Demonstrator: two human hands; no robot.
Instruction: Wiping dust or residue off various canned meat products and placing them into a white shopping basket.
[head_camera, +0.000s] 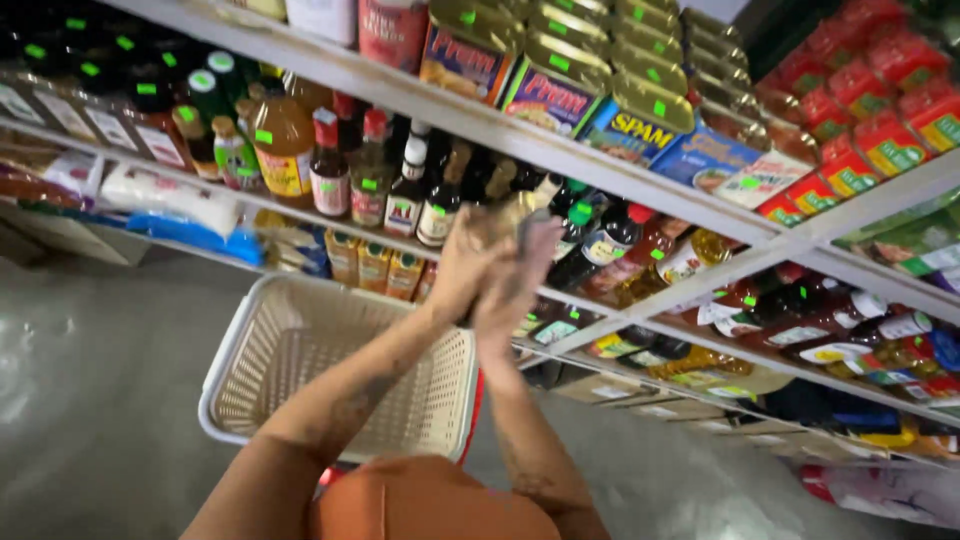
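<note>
Both my hands are raised to the middle shelf and pressed together. My left hand (463, 262) and my right hand (522, 275) close around a small bottle (508, 208). Only its golden top shows above my fingers, and it is blurred. The hands are right in front of a row of dark sauce bottles (436, 205) on the white shelf (330, 222). Below my forearms stands a cream plastic basket (290, 340) with nothing visible inside it.
Tilted white shelves fill the upper view. Canned meat tins (560, 85) sit on top, red packets (880, 120) at the right, more bottles (800, 330) lower right and bagged goods (170, 200) at the left. Grey floor (90, 380) lies at the left. Orange clothing (430, 500) shows at the bottom.
</note>
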